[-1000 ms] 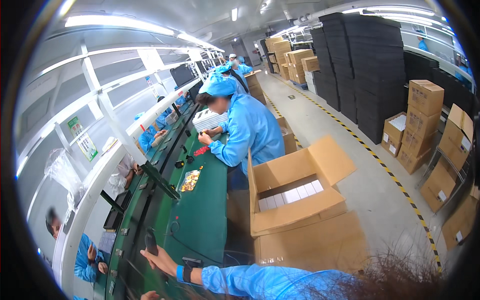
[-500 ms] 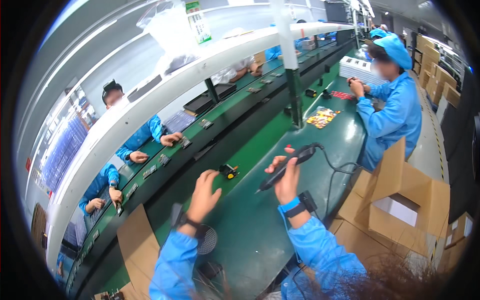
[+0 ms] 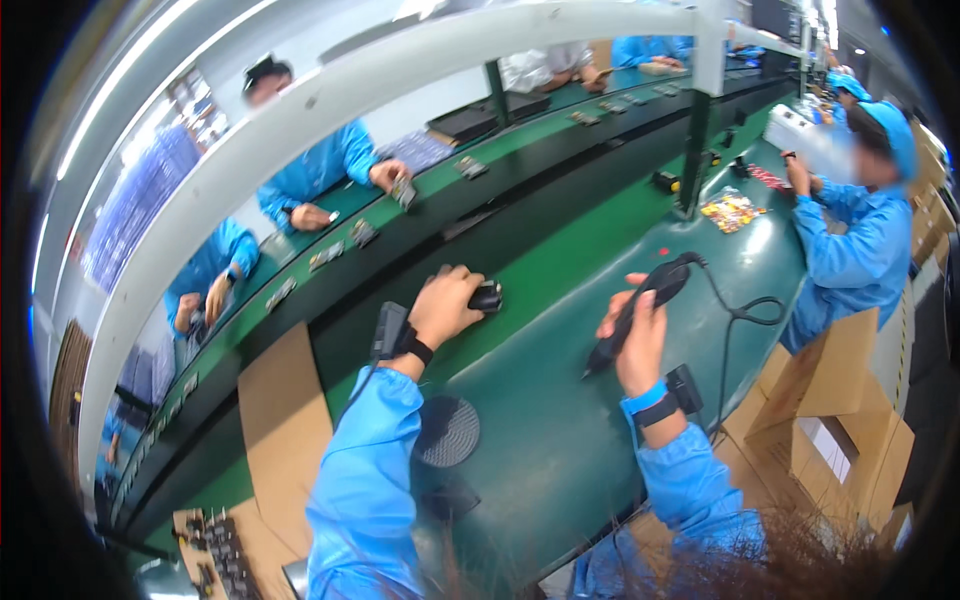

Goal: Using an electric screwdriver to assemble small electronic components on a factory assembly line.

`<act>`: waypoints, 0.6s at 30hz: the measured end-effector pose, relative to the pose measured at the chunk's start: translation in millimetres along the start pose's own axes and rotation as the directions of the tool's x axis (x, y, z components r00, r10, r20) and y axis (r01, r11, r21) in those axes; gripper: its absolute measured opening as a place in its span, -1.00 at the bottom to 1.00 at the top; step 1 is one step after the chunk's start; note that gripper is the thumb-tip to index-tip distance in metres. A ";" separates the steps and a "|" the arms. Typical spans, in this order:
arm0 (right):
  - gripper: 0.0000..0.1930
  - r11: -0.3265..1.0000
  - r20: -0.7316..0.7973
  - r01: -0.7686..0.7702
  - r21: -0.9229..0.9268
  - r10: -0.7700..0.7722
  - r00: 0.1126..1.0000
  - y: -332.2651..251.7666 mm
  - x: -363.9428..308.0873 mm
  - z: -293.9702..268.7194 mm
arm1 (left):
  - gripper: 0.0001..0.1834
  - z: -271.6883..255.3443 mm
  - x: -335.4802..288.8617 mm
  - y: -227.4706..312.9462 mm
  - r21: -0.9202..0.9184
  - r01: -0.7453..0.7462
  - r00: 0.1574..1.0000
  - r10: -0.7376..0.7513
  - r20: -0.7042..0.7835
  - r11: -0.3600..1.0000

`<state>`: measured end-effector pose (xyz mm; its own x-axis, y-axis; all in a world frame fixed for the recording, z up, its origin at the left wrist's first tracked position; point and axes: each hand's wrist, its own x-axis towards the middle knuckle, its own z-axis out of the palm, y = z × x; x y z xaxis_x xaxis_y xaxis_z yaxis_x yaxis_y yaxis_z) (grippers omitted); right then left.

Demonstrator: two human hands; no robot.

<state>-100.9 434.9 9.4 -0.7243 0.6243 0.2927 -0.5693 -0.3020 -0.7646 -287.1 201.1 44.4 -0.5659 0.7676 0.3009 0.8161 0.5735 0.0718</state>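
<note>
Over green bench (image 3: 545, 425) | left hand (image 3: 445, 308) clasps black part (image 3: 488, 297) | right hand (image 3: 642, 352) grips corded tool (image 3: 668, 284)

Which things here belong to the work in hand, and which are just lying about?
In use:
black corded tool, held in the right hand;
small black part, at the left hand's fingertips.

Apparently just lying about:
round textured disc;
brown cardboard sheet;
cluster of small yellow pieces.
</note>
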 end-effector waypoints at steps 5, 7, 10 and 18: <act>-0.41 0.995 0.111 0.079 -0.066 -0.072 0.991 -2.7 -7.3 12.1 | -0.40 -96.3 -119.0 16.5 -0.234 0.206 0.958 -0.244 -0.149 0.950; -0.32 0.993 0.162 0.083 -0.089 -0.068 0.984 0.6 -11.7 14.9 | -0.37 -110.5 -173.1 26.0 -0.291 0.234 0.941 -0.291 -0.172 0.928; -0.20 0.987 0.246 0.109 -0.119 -0.077 0.966 3.7 -17.7 19.6 | -0.29 -117.9 -246.2 64.6 -0.320 0.299 0.929 -0.350 -0.116 0.899; -0.15 0.962 0.286 0.206 -0.177 -0.150 0.947 4.0 -26.7 30.0 | -0.34 -91.8 -289.3 117.5 -0.264 0.172 0.974 -0.203 -0.097 0.949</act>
<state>-95.5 395.4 15.8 -0.7115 0.4303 0.5556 -0.6280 -0.0345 -0.7774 -16.8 20.2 53.1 -0.7060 0.6034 0.3707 0.7082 0.6005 0.3712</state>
